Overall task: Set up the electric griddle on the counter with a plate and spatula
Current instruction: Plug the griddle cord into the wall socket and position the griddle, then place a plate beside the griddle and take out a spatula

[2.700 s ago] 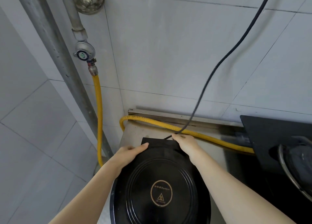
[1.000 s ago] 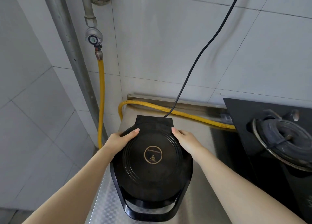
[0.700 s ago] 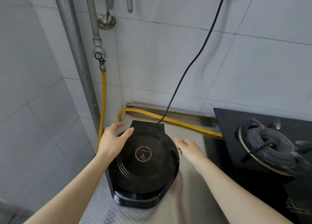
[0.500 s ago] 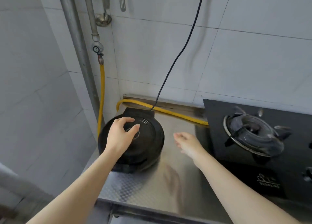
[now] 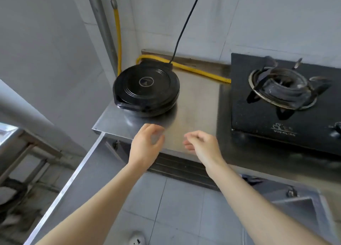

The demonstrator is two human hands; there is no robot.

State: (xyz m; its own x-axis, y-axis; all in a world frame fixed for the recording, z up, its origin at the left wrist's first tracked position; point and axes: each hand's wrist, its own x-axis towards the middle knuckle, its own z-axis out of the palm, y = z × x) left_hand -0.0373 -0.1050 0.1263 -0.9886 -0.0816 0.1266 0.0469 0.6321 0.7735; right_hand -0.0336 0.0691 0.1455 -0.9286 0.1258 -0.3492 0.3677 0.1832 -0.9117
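Observation:
The round black electric griddle (image 5: 146, 89) sits closed on the steel counter (image 5: 195, 111), in its far left corner. Its black power cord (image 5: 184, 25) runs up the tiled wall out of view. My left hand (image 5: 147, 146) hovers above the counter's front edge, empty, fingers loosely curled and apart. My right hand (image 5: 202, 143) hangs beside it, also empty with fingers loosely bent. Both hands are well clear of the griddle. No plate or spatula is in view.
A black gas stove (image 5: 284, 100) with a burner ring fills the counter's right side. A yellow gas hose (image 5: 201, 72) runs along the back wall behind the griddle and up a pipe (image 5: 103, 23). A metal rack (image 5: 27, 148) stands at the lower left.
My left hand has come off the griddle lid and both hands have drawn back to the counter's front edge. The view has pulled back and tilted down; the griddle stays put.

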